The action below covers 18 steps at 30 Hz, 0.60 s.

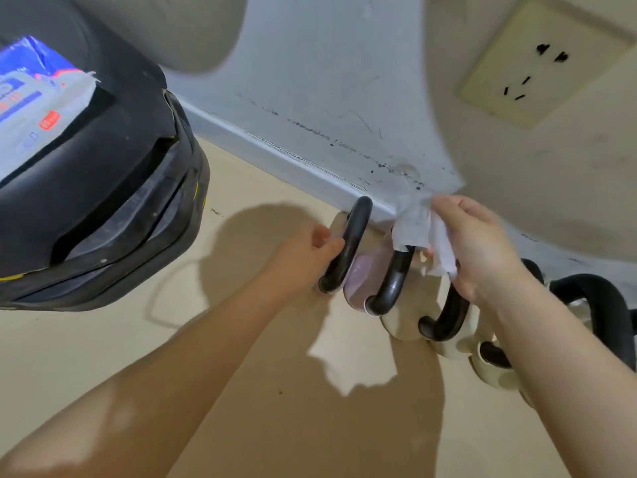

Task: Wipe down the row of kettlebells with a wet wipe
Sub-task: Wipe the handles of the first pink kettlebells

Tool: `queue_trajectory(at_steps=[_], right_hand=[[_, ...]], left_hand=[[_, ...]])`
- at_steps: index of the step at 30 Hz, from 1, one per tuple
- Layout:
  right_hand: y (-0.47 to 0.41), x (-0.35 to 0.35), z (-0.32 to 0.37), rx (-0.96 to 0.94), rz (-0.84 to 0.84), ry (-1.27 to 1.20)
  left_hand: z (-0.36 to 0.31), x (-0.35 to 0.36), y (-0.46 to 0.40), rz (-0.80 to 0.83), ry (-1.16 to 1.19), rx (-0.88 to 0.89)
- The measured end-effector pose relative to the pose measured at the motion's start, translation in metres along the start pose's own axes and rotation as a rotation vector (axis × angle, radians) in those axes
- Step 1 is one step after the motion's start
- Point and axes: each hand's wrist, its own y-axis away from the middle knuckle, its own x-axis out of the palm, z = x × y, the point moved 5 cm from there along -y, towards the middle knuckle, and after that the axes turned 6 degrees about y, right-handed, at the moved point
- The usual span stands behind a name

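Several kettlebells with black handles stand in a row along the wall. My left hand grips the handle of the leftmost kettlebell. Beside it is a pink-bodied kettlebell whose black handle rises to a white wet wipe. My right hand holds that wipe bunched over the top of this handle. Further right stand a cream kettlebell and a larger black handle, partly hidden by my right forearm.
A black padded bench looms at the left, with a blue and white pack of wipes lying on it. The grey skirting board and scuffed wall run behind the row. A wall socket sits upper right. Beige floor lies below.
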Motion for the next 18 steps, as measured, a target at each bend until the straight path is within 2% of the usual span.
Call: queue_trajectory(at_steps=[1, 3, 4, 7, 9, 10, 11, 12, 13, 14, 15, 16, 17, 18], right_hand=[[-0.005, -0.008, 0.001, -0.088, -0.142, 0.138], [-0.008, 0.001, 0.001, -0.290, -0.250, 0.373], [-0.006, 0.013, -0.001, -0.377, -0.217, 0.497], [-0.004, 0.046, -0.023, -0.523, 0.107, 0.801], [-0.001, 0.067, -0.031, -0.666, 0.232, 0.965], [0.007, 0.084, -0.022, -0.761, 0.297, 0.841], [0.024, 0.098, -0.005, -0.924, 0.370, 0.583], [0.031, 0.096, -0.008, -1.011, 0.411, 0.376], [0.033, 0.089, -0.012, -1.040, 0.436, 0.284], [0.023, 0.091, -0.006, -0.990, 0.490, 0.514], [0.002, 0.096, 0.003, -0.873, 0.580, 0.854], [-0.028, 0.085, -0.005, -0.736, 0.508, 1.170], [-0.041, 0.073, -0.006, -0.656, 0.514, 1.316], [-0.044, 0.072, -0.007, -0.683, 0.521, 1.416]], left_hand=[[0.007, 0.006, -0.002, 0.030, -0.025, -0.046], [0.011, 0.018, -0.004, 0.093, 0.031, -0.062], [0.010, 0.021, -0.006, 0.107, 0.041, -0.039], [0.008, 0.025, -0.011, 0.108, -0.017, 0.021], [0.010, 0.025, -0.012, 0.122, -0.012, 0.031], [0.011, 0.024, -0.012, 0.124, -0.008, 0.037], [0.011, 0.023, -0.013, 0.125, -0.011, 0.047], [0.011, 0.023, -0.013, 0.125, -0.017, 0.052], [0.011, 0.023, -0.013, 0.124, -0.019, 0.053], [0.011, 0.022, -0.013, 0.123, -0.024, 0.059], [0.011, 0.021, -0.013, 0.118, -0.039, 0.069], [0.010, 0.021, -0.013, 0.112, -0.065, 0.075], [0.011, 0.020, -0.013, 0.108, -0.092, 0.070], [0.012, 0.020, -0.013, 0.104, -0.114, 0.060]])
